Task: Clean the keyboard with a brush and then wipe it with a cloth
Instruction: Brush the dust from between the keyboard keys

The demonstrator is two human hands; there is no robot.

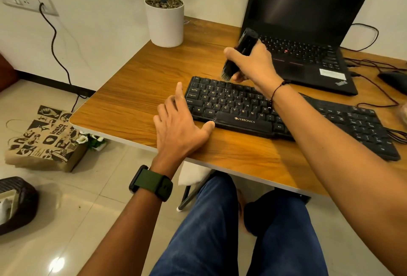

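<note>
Brushing step under way: right hand (pixel 253 64) grips brush (pixel 239 55), bristles just above top-left keys of keyboard (pixel 242 108) on tabletop (pixel 136 90). Left hand (pixel 180 126) spread, thumb touching keyboard's front edge. Next likely: sweep along rows. No cloth in sight.

- One view only, worn on the head, looking forward and steeply down over the near edge of the wooden desk (pixel 132 90).
- Close in: both forearms enter from the bottom, lap in jeans (pixel 211 231) directly below.
- Wide angle takes in floor at left, wall (pixel 99 11) beyond.
</note>
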